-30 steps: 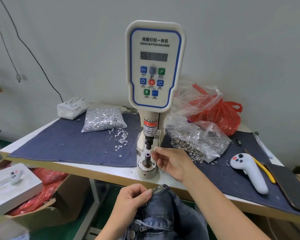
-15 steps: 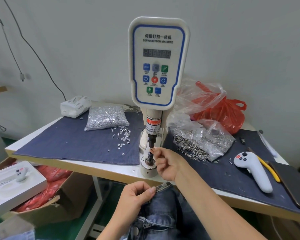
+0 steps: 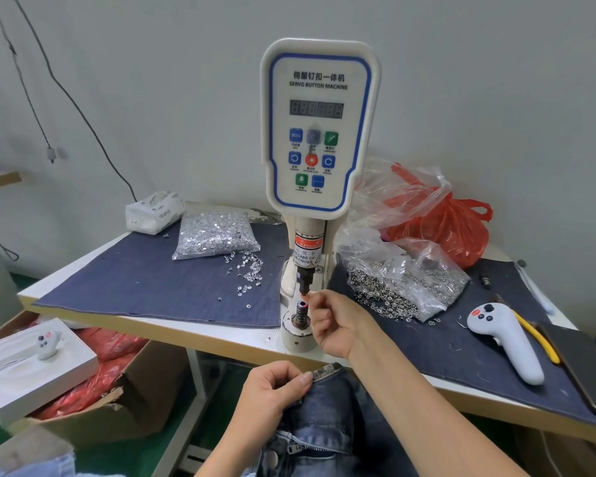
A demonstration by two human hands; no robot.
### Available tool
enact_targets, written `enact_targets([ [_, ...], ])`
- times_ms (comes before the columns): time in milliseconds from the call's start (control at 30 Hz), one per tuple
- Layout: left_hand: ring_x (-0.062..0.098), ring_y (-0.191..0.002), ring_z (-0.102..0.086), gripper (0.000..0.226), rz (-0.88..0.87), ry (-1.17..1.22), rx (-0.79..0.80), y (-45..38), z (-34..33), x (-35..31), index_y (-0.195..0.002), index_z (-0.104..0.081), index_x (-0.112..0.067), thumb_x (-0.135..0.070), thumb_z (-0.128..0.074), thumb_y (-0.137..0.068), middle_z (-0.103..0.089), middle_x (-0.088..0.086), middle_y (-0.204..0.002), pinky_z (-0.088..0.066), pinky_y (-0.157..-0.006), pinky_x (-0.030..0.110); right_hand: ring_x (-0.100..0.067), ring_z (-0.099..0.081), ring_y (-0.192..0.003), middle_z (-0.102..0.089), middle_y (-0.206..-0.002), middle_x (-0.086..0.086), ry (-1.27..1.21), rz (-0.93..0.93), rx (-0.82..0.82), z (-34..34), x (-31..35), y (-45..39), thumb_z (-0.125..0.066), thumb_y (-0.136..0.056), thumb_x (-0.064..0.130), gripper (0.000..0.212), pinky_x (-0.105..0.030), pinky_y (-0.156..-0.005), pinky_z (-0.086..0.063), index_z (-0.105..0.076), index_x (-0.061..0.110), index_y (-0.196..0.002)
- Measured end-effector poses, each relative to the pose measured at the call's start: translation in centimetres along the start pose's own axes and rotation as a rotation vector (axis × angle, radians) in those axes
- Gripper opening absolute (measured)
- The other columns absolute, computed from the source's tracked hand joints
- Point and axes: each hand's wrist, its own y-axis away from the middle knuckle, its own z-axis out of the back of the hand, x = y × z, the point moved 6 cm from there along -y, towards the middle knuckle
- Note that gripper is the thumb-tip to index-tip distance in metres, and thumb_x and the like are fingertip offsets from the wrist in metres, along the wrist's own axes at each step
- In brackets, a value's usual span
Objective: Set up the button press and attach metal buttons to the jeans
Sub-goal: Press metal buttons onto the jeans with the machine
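Head view shows the press (image 3: 319,132) upright at the table's (image 3: 221,339) front edge, its upper punch (image 3: 303,285) poised just above the lower die (image 3: 301,309), whose top glows red. Right hand (image 3: 334,321) reaches in from the right, thumb and forefinger pressed together at the gap between punch and die; they seem to pinch a small part, though it is too small to make out. Left hand (image 3: 272,390) sits lower, below the table edge, pinching the jeans (image 3: 327,407) at the waistband corner, with the zipper fly lying open beneath. Bags of studs (image 3: 217,235) and buttons (image 3: 403,287) lie on the denim mat either side of the press. By my reading, loading is the step in hand: a button piece is being seated in the tooling while the jeans wait, well short of the die. Next, the right fingers must clear the punch, and the waistband must be brought up and laid flat over the die.
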Motion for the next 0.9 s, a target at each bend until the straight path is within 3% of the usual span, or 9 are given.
enact_targets([
  [233,0.007,-0.049,-0.039,0.028,-0.004,0.001,0.003,0.1,-0.1,-0.1,-0.051,-0.061,-0.017,-0.030,-0.077,-0.070,-0.046,-0.003,-0.051,-0.032,-0.051,0.014,0.000,-0.034,-0.023,-0.048,-0.037,0.010,-0.135,-0.057,0.032,-0.5,-0.1,0.5,-0.042,-0.097,0.010,0.028,-0.010,-0.025,-0.025,-0.050,0.011,-0.070],
  [900,0.002,-0.047,-0.040,0.023,0.001,0.000,0.007,0.0,0.0,0.2,-0.049,-0.061,-0.019,-0.029,-0.070,-0.069,-0.047,-0.008,-0.048,-0.033,-0.049,0.011,-0.003,-0.037,-0.021,-0.047,-0.037,0.005,-0.339,-0.118,0.100,-1.2,-0.2,1.0,-0.039,-0.099,0.012,0.033,-0.012,-0.025,-0.027,-0.048,0.009,-0.067],
])
